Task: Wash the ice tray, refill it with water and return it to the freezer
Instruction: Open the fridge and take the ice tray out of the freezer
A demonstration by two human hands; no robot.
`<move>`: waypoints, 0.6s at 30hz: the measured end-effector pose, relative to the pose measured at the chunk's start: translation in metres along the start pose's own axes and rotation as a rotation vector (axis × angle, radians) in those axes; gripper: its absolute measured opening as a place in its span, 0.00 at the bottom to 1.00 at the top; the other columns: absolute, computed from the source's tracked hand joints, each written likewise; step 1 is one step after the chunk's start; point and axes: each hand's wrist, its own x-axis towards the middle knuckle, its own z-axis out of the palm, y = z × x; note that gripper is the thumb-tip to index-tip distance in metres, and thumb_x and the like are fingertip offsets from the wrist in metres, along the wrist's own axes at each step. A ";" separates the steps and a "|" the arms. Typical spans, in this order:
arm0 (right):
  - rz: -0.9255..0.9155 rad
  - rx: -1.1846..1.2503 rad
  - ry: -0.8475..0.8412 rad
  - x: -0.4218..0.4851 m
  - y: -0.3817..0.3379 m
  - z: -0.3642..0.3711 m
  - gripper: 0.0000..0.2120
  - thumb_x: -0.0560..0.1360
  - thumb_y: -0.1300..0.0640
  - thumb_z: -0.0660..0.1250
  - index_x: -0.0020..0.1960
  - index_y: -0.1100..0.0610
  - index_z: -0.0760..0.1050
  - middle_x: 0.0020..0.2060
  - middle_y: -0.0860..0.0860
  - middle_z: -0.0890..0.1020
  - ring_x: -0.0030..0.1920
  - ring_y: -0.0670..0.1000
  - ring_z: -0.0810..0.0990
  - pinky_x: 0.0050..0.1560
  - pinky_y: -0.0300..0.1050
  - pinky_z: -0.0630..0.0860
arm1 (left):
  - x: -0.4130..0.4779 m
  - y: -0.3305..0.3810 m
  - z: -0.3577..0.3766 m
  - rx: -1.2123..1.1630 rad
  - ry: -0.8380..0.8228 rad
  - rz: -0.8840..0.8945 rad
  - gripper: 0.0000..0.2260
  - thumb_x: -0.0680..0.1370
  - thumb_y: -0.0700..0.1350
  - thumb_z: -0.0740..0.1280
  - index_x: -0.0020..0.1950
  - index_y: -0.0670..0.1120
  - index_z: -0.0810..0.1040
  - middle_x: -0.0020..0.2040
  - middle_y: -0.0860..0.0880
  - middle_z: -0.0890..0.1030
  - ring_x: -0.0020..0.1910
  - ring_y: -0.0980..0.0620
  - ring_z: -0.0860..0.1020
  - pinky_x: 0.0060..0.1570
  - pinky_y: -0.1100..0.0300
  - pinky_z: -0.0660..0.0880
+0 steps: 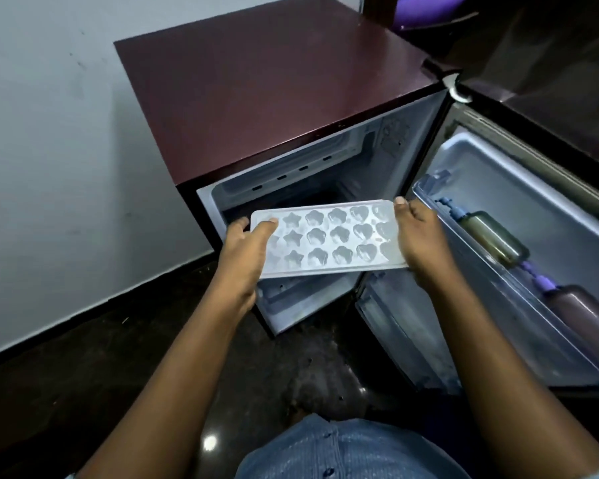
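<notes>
A white ice tray [329, 236] with star, flower and heart shaped cells is held level in front of the open freezer compartment [291, 181] of a small maroon fridge [263, 91]. My left hand [246, 250] grips the tray's left end, thumb on top. My right hand [419, 236] grips its right end, thumb on the top corner. The tray sits just outside the compartment's mouth.
The fridge door [519, 243] stands open to the right; its shelf holds a bottle with a blue cap [491, 236] and a bottle with a purple cap [578, 312]. A white wall is on the left, over a dark glossy floor [83, 375].
</notes>
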 end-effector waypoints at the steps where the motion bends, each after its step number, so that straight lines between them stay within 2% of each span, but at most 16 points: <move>1: 0.019 0.037 0.007 -0.005 0.003 -0.004 0.31 0.74 0.28 0.58 0.47 0.58 0.72 0.36 0.53 0.77 0.37 0.55 0.77 0.40 0.54 0.72 | -0.001 -0.001 -0.001 0.017 -0.032 0.002 0.15 0.82 0.49 0.70 0.66 0.43 0.77 0.54 0.46 0.87 0.41 0.56 0.88 0.33 0.64 0.80; 4: 0.051 0.110 0.023 -0.026 0.009 -0.017 0.27 0.78 0.34 0.62 0.48 0.60 0.73 0.35 0.53 0.77 0.36 0.54 0.77 0.38 0.54 0.73 | -0.010 -0.002 0.001 0.039 -0.065 0.005 0.17 0.81 0.51 0.72 0.66 0.43 0.78 0.53 0.46 0.88 0.45 0.51 0.88 0.35 0.61 0.80; 8: 0.072 0.164 0.038 -0.056 0.016 -0.036 0.20 0.84 0.41 0.63 0.51 0.60 0.76 0.37 0.53 0.82 0.36 0.55 0.81 0.38 0.53 0.77 | -0.026 -0.006 0.008 0.069 -0.093 -0.013 0.19 0.81 0.51 0.73 0.67 0.45 0.76 0.53 0.47 0.88 0.44 0.52 0.88 0.35 0.60 0.80; 11: 0.070 0.177 0.074 -0.081 0.026 -0.055 0.22 0.80 0.36 0.63 0.48 0.55 0.78 0.36 0.54 0.83 0.35 0.53 0.80 0.39 0.55 0.77 | -0.037 -0.010 0.015 0.121 -0.139 -0.007 0.18 0.82 0.51 0.72 0.68 0.44 0.76 0.52 0.47 0.88 0.42 0.54 0.87 0.34 0.61 0.79; 14: 0.088 0.186 0.099 -0.105 0.040 -0.072 0.28 0.72 0.28 0.62 0.47 0.54 0.75 0.42 0.65 0.82 0.37 0.54 0.78 0.40 0.66 0.80 | -0.052 -0.010 0.026 0.161 -0.191 0.009 0.16 0.83 0.51 0.71 0.66 0.45 0.77 0.53 0.47 0.88 0.44 0.52 0.87 0.37 0.59 0.80; 16: 0.101 0.192 0.149 -0.120 0.050 -0.084 0.26 0.76 0.31 0.63 0.47 0.56 0.75 0.43 0.65 0.82 0.37 0.53 0.78 0.39 0.60 0.78 | -0.063 -0.010 0.037 0.174 -0.229 0.006 0.13 0.83 0.50 0.70 0.64 0.45 0.78 0.51 0.47 0.88 0.43 0.52 0.87 0.36 0.59 0.80; 18: 0.121 0.192 0.219 -0.134 0.062 -0.099 0.20 0.82 0.39 0.64 0.46 0.57 0.76 0.42 0.63 0.83 0.37 0.52 0.78 0.40 0.53 0.75 | -0.077 -0.010 0.048 0.178 -0.269 -0.009 0.09 0.83 0.49 0.70 0.61 0.46 0.79 0.46 0.49 0.89 0.38 0.54 0.87 0.30 0.62 0.79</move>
